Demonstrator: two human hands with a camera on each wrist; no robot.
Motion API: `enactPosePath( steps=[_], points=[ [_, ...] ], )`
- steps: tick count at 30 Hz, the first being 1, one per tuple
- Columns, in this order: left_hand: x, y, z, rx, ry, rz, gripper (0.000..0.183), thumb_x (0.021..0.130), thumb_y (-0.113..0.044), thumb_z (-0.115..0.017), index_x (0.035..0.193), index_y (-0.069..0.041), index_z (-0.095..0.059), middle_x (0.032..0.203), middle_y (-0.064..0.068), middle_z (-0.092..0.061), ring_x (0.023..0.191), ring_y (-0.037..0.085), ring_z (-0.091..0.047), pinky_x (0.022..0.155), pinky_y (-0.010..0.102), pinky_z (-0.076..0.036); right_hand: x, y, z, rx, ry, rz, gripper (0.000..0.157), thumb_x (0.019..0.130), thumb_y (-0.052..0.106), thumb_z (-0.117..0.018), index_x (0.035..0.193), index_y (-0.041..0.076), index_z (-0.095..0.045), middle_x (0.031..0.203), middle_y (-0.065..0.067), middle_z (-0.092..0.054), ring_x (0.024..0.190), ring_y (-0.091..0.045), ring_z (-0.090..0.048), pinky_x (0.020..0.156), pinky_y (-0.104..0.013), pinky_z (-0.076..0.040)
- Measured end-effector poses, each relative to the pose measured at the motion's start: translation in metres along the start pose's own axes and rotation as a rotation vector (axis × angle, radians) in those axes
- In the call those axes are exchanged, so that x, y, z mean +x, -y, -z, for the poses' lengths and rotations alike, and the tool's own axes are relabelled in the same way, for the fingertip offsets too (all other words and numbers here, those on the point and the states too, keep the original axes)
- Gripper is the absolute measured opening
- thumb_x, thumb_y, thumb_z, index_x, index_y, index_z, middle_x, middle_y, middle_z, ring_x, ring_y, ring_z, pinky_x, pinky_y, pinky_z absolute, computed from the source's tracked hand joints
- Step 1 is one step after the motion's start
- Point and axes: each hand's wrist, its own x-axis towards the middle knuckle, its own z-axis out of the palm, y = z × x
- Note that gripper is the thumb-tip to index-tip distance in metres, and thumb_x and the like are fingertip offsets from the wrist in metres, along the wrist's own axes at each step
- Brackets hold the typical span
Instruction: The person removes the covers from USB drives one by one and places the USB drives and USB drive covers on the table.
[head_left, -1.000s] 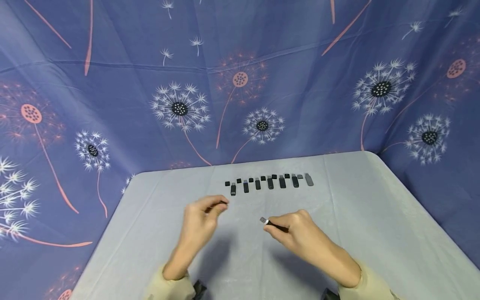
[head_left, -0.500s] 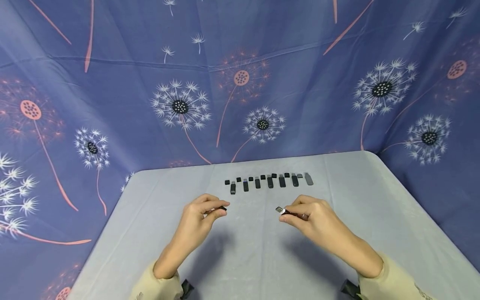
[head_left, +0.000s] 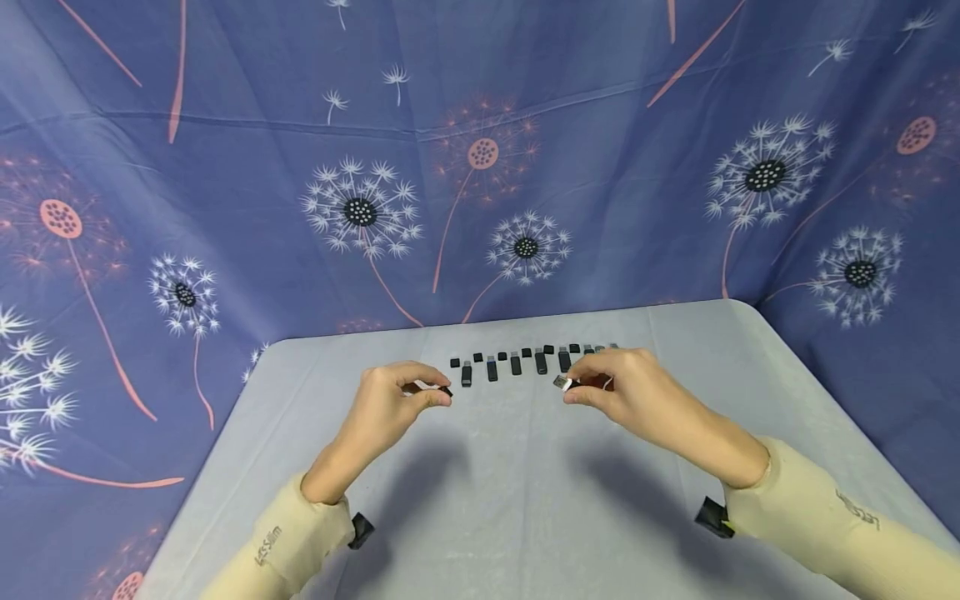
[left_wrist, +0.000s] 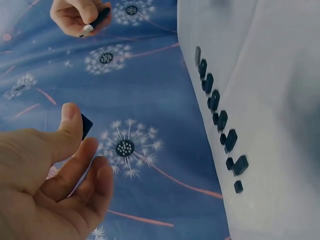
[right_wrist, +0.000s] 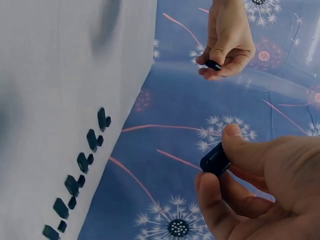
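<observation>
My left hand (head_left: 382,412) pinches a small black cap (left_wrist: 86,127) between thumb and fingers, above the table and in front of the row's left end. To its right, my right hand (head_left: 637,387) grips a black USB flash drive (right_wrist: 216,160) between thumb and fingertips. The drive's bare metal plug (head_left: 561,382) points left toward the cap; the two are well apart. Behind the hands lie several uncapped USB flash drives (head_left: 516,364) in a row, with small black caps (head_left: 477,357) beside their plugs. My right hand partly hides the row's right end in the head view.
A pale cloth covers the table (head_left: 487,517), whose far edge meets a blue dandelion-print curtain (head_left: 262,192). At the row's far end lies a grey flash drive (left_wrist: 198,56). A black device (head_left: 362,531) sits under the left wrist, another (head_left: 715,517) under the right.
The hands have drawn apart, the right one shifting rightward. Both have since risen farther toward the row, still holding the cap and the USB flash drive. The row lies unchanged where visible.
</observation>
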Motion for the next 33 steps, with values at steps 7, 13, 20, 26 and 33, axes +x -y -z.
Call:
enactPosePath(
  steps=[7,13,20,26,33],
  points=[
    [0.021,0.012,0.01,-0.006,0.023,-0.048,0.014,0.081,-0.01,-0.086,0.095,-0.01,-0.084,0.091,0.003,-0.08,0.08,0.016,-0.076,0.07,0.025,-0.06,0.028,-0.001,0.007,0.067,0.011,-0.036,0.016,0.086,0.014,-0.084,0.101,0.009,-0.082,0.089,0.001,-0.074,0.071,-0.008,-0.063,0.062,-0.025,-0.054],
    [0.041,0.023,0.016,0.024,0.023,-0.07,0.014,0.083,-0.007,-0.083,0.098,-0.008,-0.084,0.095,0.007,-0.08,0.085,0.02,-0.078,0.071,0.027,-0.06,0.051,0.001,0.001,0.143,0.078,-0.116,0.015,0.088,0.015,-0.082,0.103,0.011,-0.082,0.087,0.002,-0.078,0.071,-0.011,-0.068,0.063,-0.028,-0.055],
    [0.06,0.044,0.016,0.106,0.021,-0.095,0.014,0.084,-0.004,-0.083,0.097,-0.004,-0.083,0.092,0.011,-0.079,0.082,0.025,-0.077,0.073,0.037,-0.062,0.08,0.005,-0.012,0.171,0.086,-0.224,0.017,0.087,0.022,-0.085,0.102,0.014,-0.084,0.093,0.0,-0.081,0.081,-0.013,-0.074,0.07,-0.032,-0.058],
    [0.077,0.058,0.018,0.181,0.042,-0.053,0.009,0.086,-0.004,-0.081,0.094,-0.003,-0.083,0.092,0.013,-0.08,0.086,0.03,-0.078,0.077,0.043,-0.063,0.11,0.006,-0.026,0.154,0.053,-0.27,0.021,0.087,0.029,-0.085,0.103,0.015,-0.084,0.096,-0.002,-0.081,0.083,-0.014,-0.076,0.071,-0.033,-0.06],
    [0.093,0.07,0.019,0.225,0.07,0.058,0.009,0.09,-0.012,-0.079,0.094,-0.006,-0.083,0.092,0.011,-0.08,0.089,0.028,-0.078,0.077,0.042,-0.063,0.138,0.002,-0.046,0.202,0.078,-0.324,0.023,0.092,0.023,-0.08,0.111,0.01,-0.081,0.102,-0.008,-0.08,0.087,-0.024,-0.078,0.072,-0.034,-0.061]
  ],
)
